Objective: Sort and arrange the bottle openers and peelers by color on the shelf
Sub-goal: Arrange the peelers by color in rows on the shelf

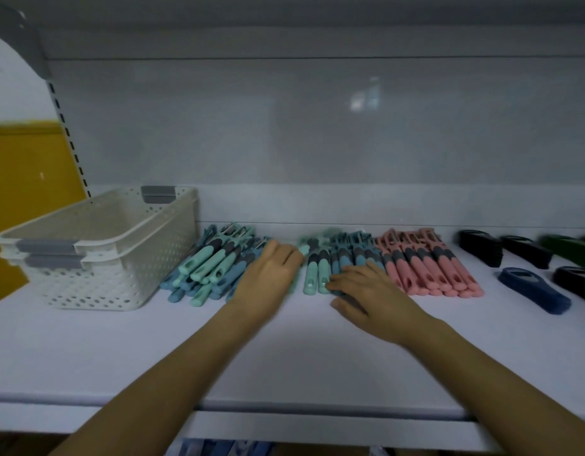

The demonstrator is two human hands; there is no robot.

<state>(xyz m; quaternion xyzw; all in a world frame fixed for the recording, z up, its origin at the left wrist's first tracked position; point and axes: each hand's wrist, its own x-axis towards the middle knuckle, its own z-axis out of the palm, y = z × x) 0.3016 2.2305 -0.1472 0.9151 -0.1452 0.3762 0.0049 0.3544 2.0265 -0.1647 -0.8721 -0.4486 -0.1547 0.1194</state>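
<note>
White shelf [153,350] nearest, both forearms reaching across its front edge. Right hand [373,297] palm down, fingers spread and fairly straight over near ends of blue peeler row [350,255], thumb on shelf; grips nothing. Left hand [271,274] at right edge of mixed mint-and-blue pile [205,271], motion-blurred, fingers pointing far; cannot tell whether pinching a peeler or only touching.

Between hands: two mint peelers [314,274], parallel, just beside blue row. Pink peeler row [429,268] just right of blue, neat.

Likely step: pull one peeler from mixed pile, add to matching row. To do well:
- Take top piece only, by handle, clear of blade end.
- Check colour before lifting; mint and blue close in this dim light.
- Lay parallel, handle ends flush with neighbours.
- Steady blue row with right hand against skidding.
- Leave space on left for mint group.

Bottle openers [531,291] far right, black, navy, green, well apart from peelers. Stacked white baskets [97,245] far left, beside pile; touching or not, cannot tell.

Hard to make out: lower layers of pile, count per colour, blade heads at back. Rightmost openers cut off by frame edge. Items below shelf lip unreadable.
</note>
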